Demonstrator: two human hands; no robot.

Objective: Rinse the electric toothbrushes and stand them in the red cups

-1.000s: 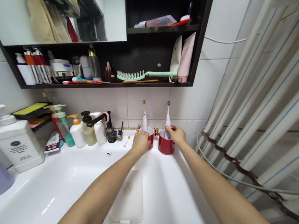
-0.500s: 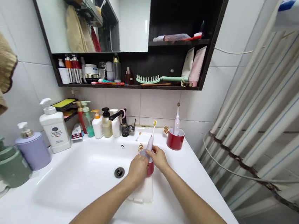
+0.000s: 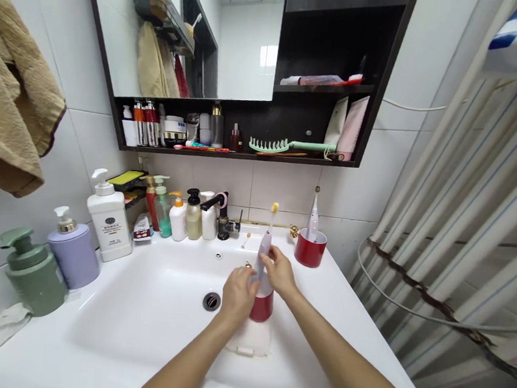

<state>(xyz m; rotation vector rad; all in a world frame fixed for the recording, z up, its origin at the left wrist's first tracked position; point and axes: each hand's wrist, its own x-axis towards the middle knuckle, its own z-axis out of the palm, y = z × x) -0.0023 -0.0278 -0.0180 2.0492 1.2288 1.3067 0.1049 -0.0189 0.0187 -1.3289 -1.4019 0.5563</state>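
My right hand (image 3: 279, 272) pinches the handle of a pale lilac electric toothbrush (image 3: 264, 246). The brush stands nearly upright, with its yellow-and-white head on top, over a red cup (image 3: 261, 307) with a pale inside. Beside the lower handle and the cup's rim is my left hand (image 3: 238, 293), its fingers loosely curved and apart; some fingertips are hidden. The cup sits on a whitish soap-dish-like piece (image 3: 251, 338) at the basin's right side. A gold ornament (image 3: 248, 265) shows partly behind my left hand.
Another red cup (image 3: 310, 251) holds a similar toothbrush (image 3: 313, 220) on the right ledge. A black faucet (image 3: 223, 221) rises behind the basin (image 3: 147, 305), with pump bottles (image 3: 195, 215) leftward. A dark mirror cabinet (image 3: 239, 154) hangs above. White pipes (image 3: 458, 213) line the right.
The toothbrush has risen slightly relative to the cup, held by my right hand. My left hand has shifted off the cup's side, and more of the red wall shows. The view has turned slightly.
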